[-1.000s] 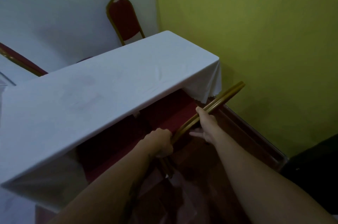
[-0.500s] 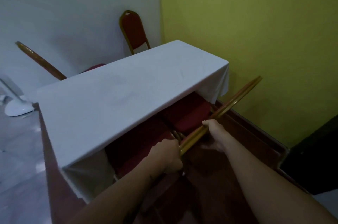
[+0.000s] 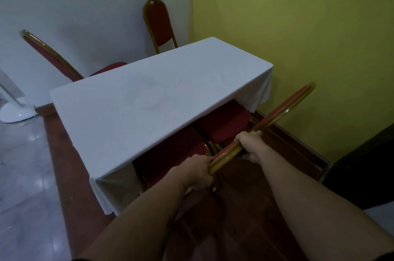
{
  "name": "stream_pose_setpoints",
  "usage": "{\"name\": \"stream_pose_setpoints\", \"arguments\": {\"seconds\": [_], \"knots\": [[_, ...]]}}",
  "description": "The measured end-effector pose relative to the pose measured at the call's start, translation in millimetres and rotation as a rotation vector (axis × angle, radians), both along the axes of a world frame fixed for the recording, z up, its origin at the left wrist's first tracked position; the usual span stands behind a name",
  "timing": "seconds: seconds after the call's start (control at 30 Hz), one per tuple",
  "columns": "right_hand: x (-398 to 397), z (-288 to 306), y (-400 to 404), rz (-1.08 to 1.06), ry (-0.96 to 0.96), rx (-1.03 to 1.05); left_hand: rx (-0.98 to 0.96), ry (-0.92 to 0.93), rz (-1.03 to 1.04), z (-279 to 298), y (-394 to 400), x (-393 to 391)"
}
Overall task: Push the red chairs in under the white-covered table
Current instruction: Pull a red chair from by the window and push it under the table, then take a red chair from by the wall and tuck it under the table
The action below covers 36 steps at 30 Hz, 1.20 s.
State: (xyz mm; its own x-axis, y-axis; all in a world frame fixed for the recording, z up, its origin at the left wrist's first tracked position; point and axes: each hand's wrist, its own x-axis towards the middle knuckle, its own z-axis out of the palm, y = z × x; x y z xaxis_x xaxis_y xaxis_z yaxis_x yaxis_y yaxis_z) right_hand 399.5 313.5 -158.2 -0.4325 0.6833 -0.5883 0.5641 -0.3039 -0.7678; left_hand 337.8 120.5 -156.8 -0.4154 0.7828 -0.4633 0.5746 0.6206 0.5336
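The white-covered table (image 3: 149,98) runs from near left to far right. On its near side a red chair with a gold frame (image 3: 275,114) has its seat partly under the cloth. My right hand (image 3: 250,143) grips the gold top rail of its back. My left hand (image 3: 199,170) is closed on the lower end of the same rail. A second red seat (image 3: 170,154) lies under the table to its left; whose frame that is stays hidden. Two more red chairs stand on the far side, one tilted (image 3: 53,58), one upright (image 3: 158,24).
A yellow wall (image 3: 298,26) is close on the right, a white wall behind. The table stands on a raised red-brown platform (image 3: 70,186) with a rim (image 3: 302,143) at right. A white fan base (image 3: 17,111) sits on the tiled floor at left.
The view has pulled back and up, so the whole table and both far chairs show. Both hands keep their hold on the rail, which sits lower in view.
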Motion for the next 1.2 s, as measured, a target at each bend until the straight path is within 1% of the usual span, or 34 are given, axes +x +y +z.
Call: {"name": "stream_pose_setpoints", "arguments": {"seconds": [0.07,0.1,0.17,0.2,0.23,0.3,0.4,0.53,0.7,0.8,0.93,1.07,1.2], "knots": [[-4.0,4.1,-1.3,0.063,-0.067,0.007,-0.037,0.003,-0.025,2.5,-3.3,-5.9],[-6.0,9.9,-1.2,0.155,-0.182,0.087,-0.064,0.005,-0.045,4.4,-5.1,-7.9],[-11.3,21.2,3.9,0.422,-0.541,0.43,-0.108,-0.018,-0.066,11.8,-9.6,-11.8],[-15.9,26.6,4.9,0.525,-0.653,0.595,-0.106,-0.027,-0.062,17.2,-12.7,-16.2],[-21.7,32.3,3.1,0.597,-0.692,0.7,-0.088,-0.023,-0.05,23.7,-16.3,-22.7],[-39.1,44.7,-6.1,0.675,-0.652,0.772,-0.043,0.025,0.011,38.0,-28.7,-41.7],[-74.0,56.9,-30.3,0.792,-0.488,0.72,-0.033,0.105,0.126,55.4,-61.8,-76.4],[-134.9,66.9,-72.1,0.941,-0.283,0.727,-0.031,0.106,0.295,74.8,-120.2,-130.5],[-226.1,73.7,-138.9,1.043,-0.089,0.721,0.057,0.171,0.443,95.0,-203.7,-215.2],[-288.2,75.7,-181.7,1.072,-0.035,0.742,0.178,0.209,0.537,101.4,-256.5,-270.0],[-374.3,84.3,-234.0,1.083,0.017,0.765,0.375,0.164,0.677,116.8,-320.6,-341.0],[-449.6,90.2,-286.4,1.076,0.047,0.733,0.433,0.197,0.716,138.9,-371.9,-408.3],[-500.7,98.9,-323.2,1.076,0.065,0.739,0.445,0.282,0.776,156.3,-394.3,-453.3]]}}
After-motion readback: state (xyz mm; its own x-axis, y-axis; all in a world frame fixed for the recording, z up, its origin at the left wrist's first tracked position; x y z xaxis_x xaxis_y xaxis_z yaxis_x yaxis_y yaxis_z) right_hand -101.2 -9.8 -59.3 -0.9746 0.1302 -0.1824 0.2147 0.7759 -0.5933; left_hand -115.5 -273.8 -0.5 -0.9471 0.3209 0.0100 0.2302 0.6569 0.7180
